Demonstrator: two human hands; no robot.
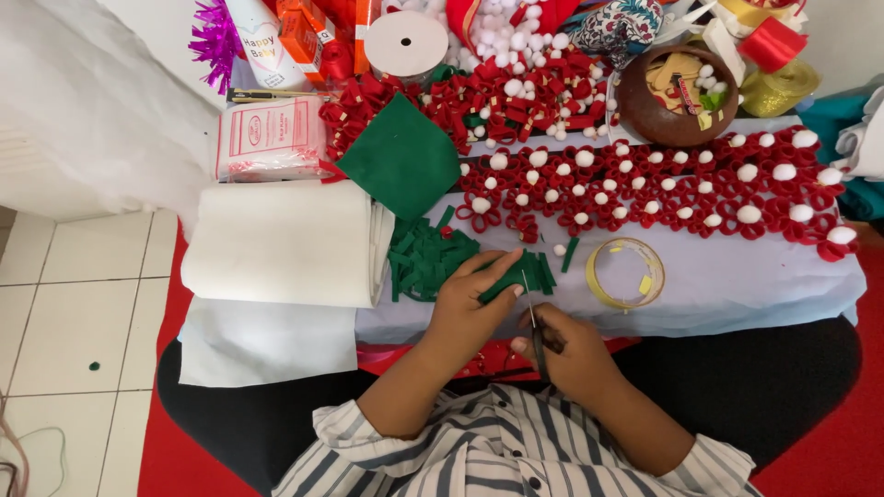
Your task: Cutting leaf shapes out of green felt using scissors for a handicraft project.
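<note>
Head view, looking down over a low work surface draped in a pale lilac cloth (737, 285). The person's left hand (465, 308) lies on the cloth with its fingers pinched around a small folded piece of dark green felt (505, 281), which sits at the near middle of the cloth, just right of a heap of short green felt strips (424, 262). The right hand (571, 354) is clenched around the handles of a pair of slim dark-handled scissors (534, 331); the blades point away from the person and their tips meet the near edge of the held felt piece. Whether the blades are parted cannot be told.

To the left of the strips rests a thick roll of white padded fabric (285, 244), with a flat white sheet (258, 340) spread beneath it. Beyond the strips lies a larger square of dark green felt (401, 152), tilted on one corner. Just right of the hands lies a transparent yellowish roll of adhesive tape (626, 273), flat on the cloth. Farther back, rows of red ribbon loop flowers with white pompom centres (663, 189) run across the right half of the surface. Behind them stands a round brown bowl (677, 97) holding scraps, and at the far edge a white ribbon spool (406, 43). A white plastic packet with red print (272, 138) lies at the far left. The person wears a shirt with blue and white stripes (497, 451).
</note>
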